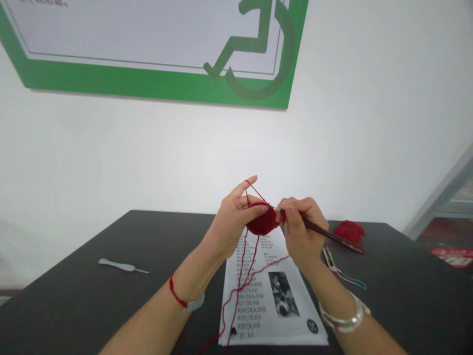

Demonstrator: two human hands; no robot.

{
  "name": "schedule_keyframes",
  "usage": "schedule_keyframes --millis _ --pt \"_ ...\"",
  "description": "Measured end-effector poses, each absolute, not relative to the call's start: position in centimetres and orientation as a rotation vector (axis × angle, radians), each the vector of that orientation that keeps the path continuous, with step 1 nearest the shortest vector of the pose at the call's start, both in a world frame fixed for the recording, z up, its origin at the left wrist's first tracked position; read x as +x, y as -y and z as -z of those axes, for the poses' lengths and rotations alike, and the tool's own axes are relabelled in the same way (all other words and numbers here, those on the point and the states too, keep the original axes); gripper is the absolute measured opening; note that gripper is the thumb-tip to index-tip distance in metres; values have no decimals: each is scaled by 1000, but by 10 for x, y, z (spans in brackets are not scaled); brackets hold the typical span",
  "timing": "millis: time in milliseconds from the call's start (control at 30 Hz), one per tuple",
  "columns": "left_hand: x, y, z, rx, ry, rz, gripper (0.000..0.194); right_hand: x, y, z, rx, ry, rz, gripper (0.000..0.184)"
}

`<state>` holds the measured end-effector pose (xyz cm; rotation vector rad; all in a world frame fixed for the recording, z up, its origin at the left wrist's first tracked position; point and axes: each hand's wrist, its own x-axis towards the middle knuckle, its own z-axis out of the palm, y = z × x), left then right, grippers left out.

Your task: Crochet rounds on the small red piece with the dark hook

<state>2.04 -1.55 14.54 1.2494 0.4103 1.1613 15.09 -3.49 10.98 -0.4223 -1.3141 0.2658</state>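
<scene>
My left hand (236, 214) pinches a round piece of red crochet work (261, 224) between thumb and fingers. Its index finger points up with a strand of red yarn (254, 189) looped over it, running down to the work's top edge. In my right hand (305, 224) is a crochet hook (325, 230) with a dark red handle, slanting down to the right. The hook's thin metal tip reaches the upper right edge of the crochet piece. Loose red strands hang from the work over a printed pattern sheet (254, 305) below.
On the dark table (84, 305), a pale-handled crochet hook (121, 266) lies at left. A ball of red yarn (349, 231) sits at right, behind small scissors (331, 260) with a coloured cord. A white wall (148, 158) with a green-framed board (148, 84) rises behind.
</scene>
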Motion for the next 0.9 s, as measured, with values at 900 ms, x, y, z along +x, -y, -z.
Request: schedule_keyframes --millis 900 --pt "15 14 -150 1146 -422 -1137 69 179 37 -119 -520 1513 -478 12"
